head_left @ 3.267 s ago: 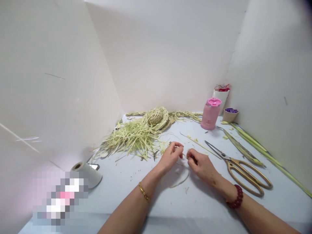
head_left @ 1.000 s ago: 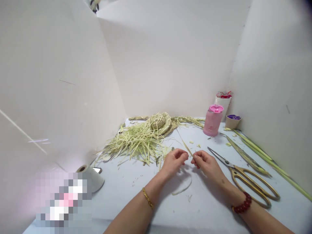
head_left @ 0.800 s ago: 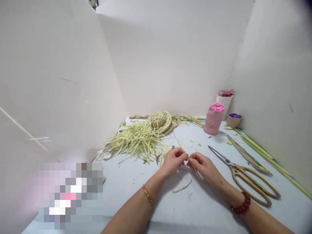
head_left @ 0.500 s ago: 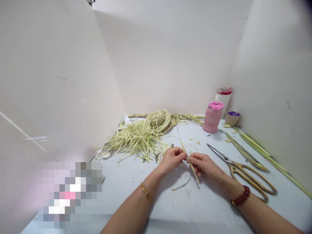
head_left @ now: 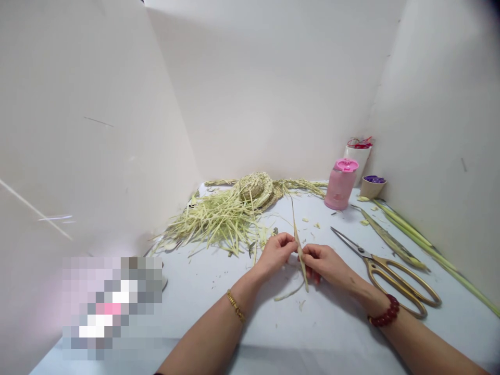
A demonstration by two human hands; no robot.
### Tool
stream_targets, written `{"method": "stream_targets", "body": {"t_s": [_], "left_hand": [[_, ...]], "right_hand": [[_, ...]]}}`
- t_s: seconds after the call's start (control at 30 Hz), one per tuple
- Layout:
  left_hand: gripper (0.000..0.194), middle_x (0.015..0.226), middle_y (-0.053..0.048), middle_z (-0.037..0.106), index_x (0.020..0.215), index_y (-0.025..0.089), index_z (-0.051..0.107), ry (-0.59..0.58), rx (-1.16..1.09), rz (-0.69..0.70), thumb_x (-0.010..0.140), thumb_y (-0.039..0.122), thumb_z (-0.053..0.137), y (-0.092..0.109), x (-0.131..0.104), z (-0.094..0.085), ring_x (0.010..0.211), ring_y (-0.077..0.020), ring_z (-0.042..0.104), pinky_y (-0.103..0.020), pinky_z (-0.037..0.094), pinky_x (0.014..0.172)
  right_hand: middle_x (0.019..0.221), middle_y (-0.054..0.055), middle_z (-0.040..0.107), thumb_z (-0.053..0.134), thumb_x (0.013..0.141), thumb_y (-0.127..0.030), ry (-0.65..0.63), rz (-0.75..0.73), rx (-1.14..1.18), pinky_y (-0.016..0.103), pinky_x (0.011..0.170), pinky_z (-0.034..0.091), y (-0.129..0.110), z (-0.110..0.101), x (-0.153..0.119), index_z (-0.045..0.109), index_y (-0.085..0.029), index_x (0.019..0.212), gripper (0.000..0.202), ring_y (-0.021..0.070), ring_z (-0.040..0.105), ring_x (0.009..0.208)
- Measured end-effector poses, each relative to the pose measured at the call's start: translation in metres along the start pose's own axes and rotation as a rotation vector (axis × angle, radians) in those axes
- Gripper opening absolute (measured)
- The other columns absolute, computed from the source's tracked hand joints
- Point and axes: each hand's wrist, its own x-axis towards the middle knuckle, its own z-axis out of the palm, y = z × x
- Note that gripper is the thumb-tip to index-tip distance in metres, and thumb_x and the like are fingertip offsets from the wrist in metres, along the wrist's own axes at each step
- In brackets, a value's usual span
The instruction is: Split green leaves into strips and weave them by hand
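Note:
A thin pale-green strip of dried leaf [head_left: 296, 221] stands between my hands, its far end pointing toward the back wall. My left hand [head_left: 278, 251] pinches it from the left with closed fingers. From the other side my right hand [head_left: 323, 260] grips the same strip between thumb and fingers, and the strip's near end hangs down past the fingertips. Below the hands a loose curved strip [head_left: 289, 295] lies on the cloth. Beyond my left hand spreads a pile of cut green strips [head_left: 219, 221], with a coiled braid [head_left: 255, 188] resting at its back.
Large scissors with gold handles [head_left: 385, 271] lie right of my right hand. Further right are a wide leaf [head_left: 390, 237] and long green stalks [head_left: 433, 250]. A pink bottle [head_left: 340, 187], a white cup [head_left: 357, 156] and a small tan cup [head_left: 371, 188] stand at the back right.
The strip has turned more upright, its near end swinging left. Both hands stay closed on it in nearly the same place. The view has shifted slightly.

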Motion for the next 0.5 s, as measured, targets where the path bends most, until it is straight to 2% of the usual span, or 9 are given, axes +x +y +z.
{"method": "stream_targets", "body": {"t_s": [0.13, 0.23, 0.37, 0.5], "left_hand": [[0.028, 0.065, 0.002, 0.055, 0.080, 0.016, 0.053, -0.024, -0.001, -0.028, 0.072, 0.040, 0.065, -0.005, -0.001, 0.003, 0.050, -0.0074, 0.047, -0.021, 0.037, 0.049], [0.029, 0.063, 0.003, 0.056, 0.078, 0.017, 0.051, -0.072, 0.039, -0.034, 0.068, 0.036, 0.070, -0.012, -0.001, 0.005, 0.051, -0.0081, 0.050, -0.021, 0.038, 0.050], [0.026, 0.055, 0.003, 0.053, 0.070, 0.016, 0.052, -0.123, 0.026, -0.030, 0.071, 0.037, 0.066, -0.015, -0.002, 0.004, 0.049, -0.0082, 0.049, -0.021, 0.035, 0.049], [0.030, 0.056, 0.000, 0.057, 0.070, 0.015, 0.054, -0.164, -0.051, -0.089, 0.071, 0.042, 0.066, -0.012, -0.001, 0.003, 0.049, -0.0093, 0.052, -0.023, 0.040, 0.053]], "right_hand": [[0.053, -0.002, 0.061, 0.053, 0.078, -0.035, 0.109, -0.041, 0.030, 0.021, 0.040, 0.041, -0.001, 0.000, 0.001, 0.053, -0.018, 0.068, 0.020, 0.0092, 0.051, 0.039], [0.054, -0.003, 0.060, 0.054, 0.078, -0.038, 0.192, -0.086, 0.029, 0.023, 0.041, 0.041, -0.002, -0.003, 0.002, 0.055, -0.019, 0.070, 0.021, 0.0104, 0.050, 0.041], [0.052, -0.005, 0.054, 0.053, 0.080, -0.038, 0.229, -0.125, -0.089, 0.024, 0.045, 0.040, -0.003, -0.005, 0.001, 0.052, -0.020, 0.066, 0.022, 0.0110, 0.049, 0.043], [0.049, -0.005, 0.051, 0.048, 0.084, -0.038, 0.233, -0.143, -0.170, 0.024, 0.046, 0.039, -0.005, -0.005, -0.002, 0.046, -0.022, 0.064, 0.025, 0.0113, 0.048, 0.043]]}}
